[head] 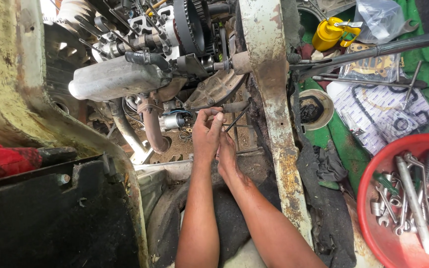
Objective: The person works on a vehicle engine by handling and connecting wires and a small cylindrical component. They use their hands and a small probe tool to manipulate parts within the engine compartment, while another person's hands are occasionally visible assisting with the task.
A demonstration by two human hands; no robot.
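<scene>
Both my hands reach under the engine (pixel 140 54) of an old vehicle. My left hand (pixel 207 134) is raised with its fingertips pinched on a small fitting (pixel 218 111) just right of the small starter motor (pixel 175 120). Partly hidden behind it, my right hand (pixel 227 156) grips a thin dark tool (pixel 237 119) that slants up toward the engine's underside. What the tool's tip touches is hidden. A toothed black gear (pixel 190 22) sits above the hands.
A rusty cream frame bar (pixel 274 109) runs down right beside my hands. Right of it lie a green tarp (pixel 351 154), a red bowl (pixel 373 218) of several wrenches, a yellow oil can (pixel 327 33), gasket sheets (pixel 388 106) and a long black bar (pixel 373 51). A black panel (pixel 50 218) fills the lower left.
</scene>
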